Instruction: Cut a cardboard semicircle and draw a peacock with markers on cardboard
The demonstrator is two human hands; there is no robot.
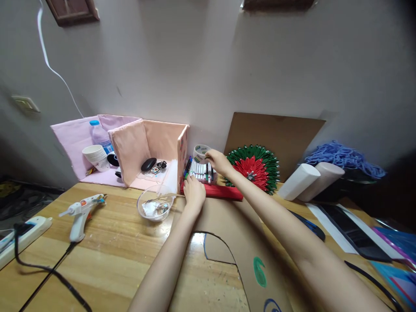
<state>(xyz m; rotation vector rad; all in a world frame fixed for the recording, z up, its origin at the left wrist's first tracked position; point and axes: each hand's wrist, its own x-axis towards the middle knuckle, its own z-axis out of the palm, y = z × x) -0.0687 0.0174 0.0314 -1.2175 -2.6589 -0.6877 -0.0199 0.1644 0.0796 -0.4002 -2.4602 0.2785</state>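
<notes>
My right hand point(219, 161) is closed on a roll of tape point(200, 152), holding it by its right side above a row of markers point(203, 171). The markers stand packed together behind a long red box edge point(224, 192). My left hand point(194, 193) is at the left end of this red-fronted box, fingers bent over it; the fingertips are partly hidden. Below both arms lies a cut sheet of brown cardboard point(214, 216) with a curved opening and green and blue drawings. Beside my left hand is a clear plastic bowl point(139, 207) with white scraps inside.
A glue gun point(79, 216) and a power strip point(40, 227) lie at the left. Fabric-covered pink partitions point(126, 151) stand behind, with paper cups point(95, 157) and a bottle point(99, 136). To the right are a red-green round decoration point(250, 169), white rolls point(299, 182) and blue yarn point(344, 158).
</notes>
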